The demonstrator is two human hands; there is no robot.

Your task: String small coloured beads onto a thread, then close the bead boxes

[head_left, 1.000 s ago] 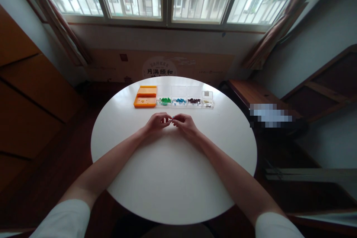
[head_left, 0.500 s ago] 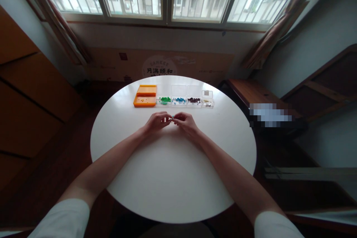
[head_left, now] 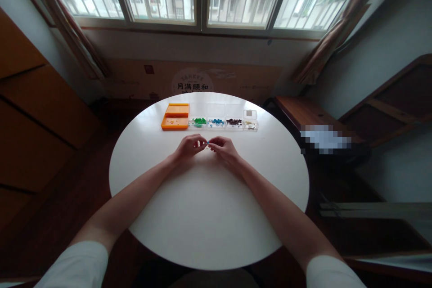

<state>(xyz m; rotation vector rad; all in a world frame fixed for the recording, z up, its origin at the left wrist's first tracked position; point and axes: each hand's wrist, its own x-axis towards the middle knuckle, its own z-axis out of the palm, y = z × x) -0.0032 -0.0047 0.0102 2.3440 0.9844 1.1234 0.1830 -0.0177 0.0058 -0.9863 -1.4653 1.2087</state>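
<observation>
holding a tiny blue bit [head_left: 208, 142] between the fingertips, with the left hand [head_left: 190, 146] on one side and the right hand [head_left: 224, 146] on the other. pinching narrow with both hands, tip to tip. too small to tell: the shape of the blue bit, or if made of one piece or more. held over the white table [head_left: 205, 216], closer to the far edge than to the near edge. not yet set down or let go, so, as a guess, right in the middle of working on this one. past the hands, near the far edge, a row of boxes with lids up: at the left end, an orange box [head_left: 174, 128] with just a few little yellow bits [head_left: 172, 122] inside; then, going right, clear boxes with green bits [head_left: 200, 121], blue bits [head_left: 218, 121], dark bits [head_left: 234, 121] and, last, pale bits [head_left: 250, 122]. done, by the look of it: opening the boxes and getting the tiny blue bit into the fingers. left, maybe: quite a lot, with so many loose bits lying in the boxes. cannot tell how many to use.
</observation>
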